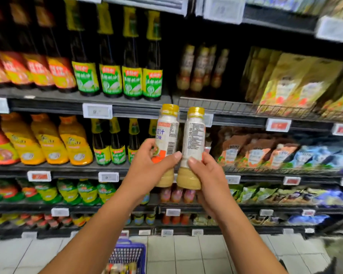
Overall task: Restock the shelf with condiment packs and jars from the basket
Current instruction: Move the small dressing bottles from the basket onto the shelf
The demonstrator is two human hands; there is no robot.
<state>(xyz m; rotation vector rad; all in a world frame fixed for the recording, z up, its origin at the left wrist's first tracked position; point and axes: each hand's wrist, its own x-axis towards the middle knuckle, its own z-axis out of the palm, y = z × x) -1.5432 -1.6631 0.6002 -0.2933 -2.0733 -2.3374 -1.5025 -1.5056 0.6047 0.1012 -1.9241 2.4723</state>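
I hold two dressing bottles with yellow caps upright, side by side, in front of the shelves. My left hand (pixel 149 165) grips the left bottle (pixel 166 135), whose white label shows a barcode. My right hand (pixel 206 171) grips the right bottle (pixel 194 135), label text facing me. Both bottles hold a beige sauce at the bottom. On the upper shelf (pixel 216 105), just above and right of the bottles, stands a row of similar bottles (pixel 202 68) with free room in front. The blue basket (pixel 129 256) sits on the floor below my arms, with packs inside.
Dark sauce bottles with green labels (pixel 119 80) fill the upper left shelf. Tan pouches (pixel 297 84) stand at the upper right. Orange squeeze bottles (pixel 48 143) and sauce pouches (pixel 261 153) line the middle shelf. Price tags run along each shelf edge. White floor tiles lie below.
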